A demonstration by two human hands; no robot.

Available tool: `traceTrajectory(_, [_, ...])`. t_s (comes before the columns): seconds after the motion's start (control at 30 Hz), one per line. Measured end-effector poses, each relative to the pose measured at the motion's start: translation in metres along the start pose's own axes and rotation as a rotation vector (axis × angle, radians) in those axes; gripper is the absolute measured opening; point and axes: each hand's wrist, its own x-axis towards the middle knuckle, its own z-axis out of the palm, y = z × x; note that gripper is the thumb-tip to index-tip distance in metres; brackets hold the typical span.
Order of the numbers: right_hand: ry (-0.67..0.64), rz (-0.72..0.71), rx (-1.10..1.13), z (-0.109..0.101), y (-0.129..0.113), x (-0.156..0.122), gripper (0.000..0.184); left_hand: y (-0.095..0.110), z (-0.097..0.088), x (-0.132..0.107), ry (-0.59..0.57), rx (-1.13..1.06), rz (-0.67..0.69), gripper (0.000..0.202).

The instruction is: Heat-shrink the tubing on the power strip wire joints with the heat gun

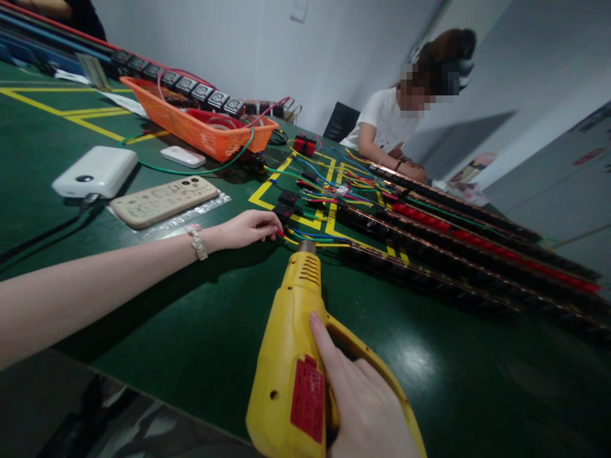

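Note:
My right hand [363, 401] is wrapped round the grip of a yellow heat gun [293, 356] with a red label, index finger lying along its body. The gun's metal nozzle points at a bundle of coloured wires [317, 236] on the green table [191, 318]. My left hand [251, 228], a bead bracelet on its wrist, reaches across the table and pinches the wires beside a small black connector block [285, 210]. More wired black blocks lie just beyond, on yellow floor-tape markings.
Long black and red strips [453, 248] run to the right. An orange basket [200, 127], a white power bank [95, 172], a phone [162, 200] and a small white device [182, 156] lie at left. Another person in a white shirt [382, 124] sits at the far end.

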Motion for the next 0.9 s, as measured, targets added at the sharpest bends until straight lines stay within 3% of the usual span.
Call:
traceTrajectory(0.17, [0.029, 0.017, -0.040, -0.002, 0.004, -0.003, 0.098, 0.000, 0.000, -0.001, 0.005, 0.005, -0.007, 0.029])
traceTrajectory(0.33, [0.087, 0.064, -0.106, -0.003, 0.002, -0.007, 0.083, -0.001, 0.000, -0.001, 0.002, 0.007, 0.001, 0.029])
traceTrajectory(0.53, [0.107, 0.073, -0.137, -0.006, 0.011, -0.012, 0.115, 0.000, 0.000, 0.000, -0.006, 0.002, 0.000, 0.028])
traceTrajectory(0.9, [0.163, 0.113, -0.200, -0.002, 0.022, -0.014, 0.112, -0.006, 0.000, 0.001, -0.009, 0.032, 0.044, 0.028])
